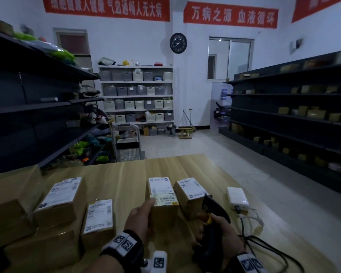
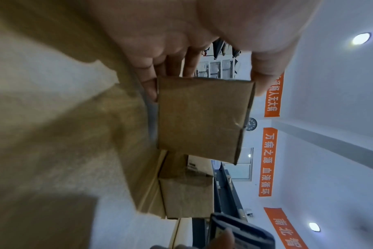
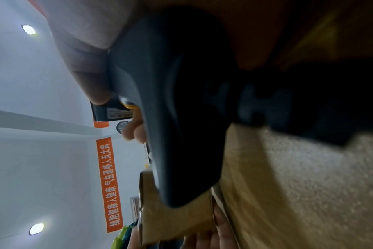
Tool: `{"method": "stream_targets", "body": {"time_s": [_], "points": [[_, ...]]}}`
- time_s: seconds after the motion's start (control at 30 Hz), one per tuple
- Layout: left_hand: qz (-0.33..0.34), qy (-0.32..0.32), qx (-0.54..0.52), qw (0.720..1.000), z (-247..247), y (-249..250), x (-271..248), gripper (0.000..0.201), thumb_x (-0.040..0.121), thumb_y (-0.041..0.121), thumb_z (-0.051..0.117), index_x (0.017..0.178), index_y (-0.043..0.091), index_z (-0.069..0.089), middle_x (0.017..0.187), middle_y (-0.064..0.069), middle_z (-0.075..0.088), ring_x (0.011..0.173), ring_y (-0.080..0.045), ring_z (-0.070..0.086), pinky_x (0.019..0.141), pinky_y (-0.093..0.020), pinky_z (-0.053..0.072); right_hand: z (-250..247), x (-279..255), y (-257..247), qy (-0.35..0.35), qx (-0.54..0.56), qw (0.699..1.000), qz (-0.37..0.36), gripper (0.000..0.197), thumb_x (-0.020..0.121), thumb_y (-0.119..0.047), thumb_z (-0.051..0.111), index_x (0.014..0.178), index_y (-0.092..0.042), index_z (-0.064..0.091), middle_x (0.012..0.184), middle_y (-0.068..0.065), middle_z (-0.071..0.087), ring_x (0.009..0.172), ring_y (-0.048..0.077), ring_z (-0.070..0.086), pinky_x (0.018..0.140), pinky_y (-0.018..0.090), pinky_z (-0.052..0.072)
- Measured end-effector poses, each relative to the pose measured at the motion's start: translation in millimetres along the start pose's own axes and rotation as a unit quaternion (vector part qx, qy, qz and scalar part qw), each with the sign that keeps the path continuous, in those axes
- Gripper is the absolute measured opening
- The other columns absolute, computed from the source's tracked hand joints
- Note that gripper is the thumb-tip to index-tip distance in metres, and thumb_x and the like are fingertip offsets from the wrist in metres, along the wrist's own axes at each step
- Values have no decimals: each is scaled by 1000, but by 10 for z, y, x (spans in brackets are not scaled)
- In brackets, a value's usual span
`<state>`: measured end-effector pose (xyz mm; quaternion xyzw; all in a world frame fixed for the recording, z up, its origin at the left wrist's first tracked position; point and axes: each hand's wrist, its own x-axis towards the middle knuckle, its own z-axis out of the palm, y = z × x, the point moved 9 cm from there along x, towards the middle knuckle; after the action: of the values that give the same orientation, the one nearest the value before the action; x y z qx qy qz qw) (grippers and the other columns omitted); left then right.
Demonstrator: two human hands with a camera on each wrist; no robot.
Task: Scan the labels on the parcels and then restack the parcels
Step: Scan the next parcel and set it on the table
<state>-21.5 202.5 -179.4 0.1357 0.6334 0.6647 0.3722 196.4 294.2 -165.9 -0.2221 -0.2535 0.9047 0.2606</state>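
My left hand (image 1: 144, 215) grips a small cardboard parcel (image 1: 162, 200) with a white label on top; in the left wrist view the thumb and fingers (image 2: 149, 87) pinch the parcel's sides (image 2: 202, 118). My right hand (image 1: 222, 231) holds a dark handheld scanner (image 1: 215, 207) by its grip, its head close to the right of that parcel. The scanner body (image 3: 181, 109) fills the right wrist view. A second labelled parcel (image 1: 189, 192) sits just right of the held one. Two more labelled parcels (image 1: 61, 198) (image 1: 98, 219) lie to the left on the wooden table (image 1: 126, 174).
Plain cardboard boxes (image 1: 10, 205) are piled at the table's left edge. A white power bank (image 1: 237, 198) with cables (image 1: 264, 245) lies at the right. Dark shelving (image 1: 293, 115) lines both sides of the room, and a trolley (image 1: 126, 142) stands beyond the table.
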Motion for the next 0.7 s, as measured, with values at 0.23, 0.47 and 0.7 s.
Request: {"method": "stream_targets", "body": {"time_s": [0.23, 0.47, 0.7], "points": [[24, 27, 63, 997, 132, -231, 576, 109, 37, 95, 83, 117, 21, 81, 104, -4, 87, 102, -33, 81, 100, -57, 63, -27, 66, 15, -19, 4, 1000, 18, 34, 87, -28, 64, 97, 4, 70, 66, 17, 42, 53, 29, 47, 61, 40, 41], [63, 62, 137, 987, 359, 143, 250, 70, 89, 69, 75, 124, 9, 72, 114, -10, 78, 100, -30, 74, 87, -39, 56, -75, 128, 72, -11, 23, 999, 24, 38, 72, -24, 76, 96, 5, 69, 63, 16, 38, 48, 28, 44, 58, 38, 41], [98, 68, 234, 965, 328, 268, 225, 60, 103, 66, 59, 122, 11, 74, 106, -3, 75, 90, -18, 69, 67, -29, 44, -97, 126, 52, 12, 25, 999, 23, 39, 86, -31, 60, 100, 5, 67, 63, 16, 39, 47, 29, 45, 63, 40, 36]]}}
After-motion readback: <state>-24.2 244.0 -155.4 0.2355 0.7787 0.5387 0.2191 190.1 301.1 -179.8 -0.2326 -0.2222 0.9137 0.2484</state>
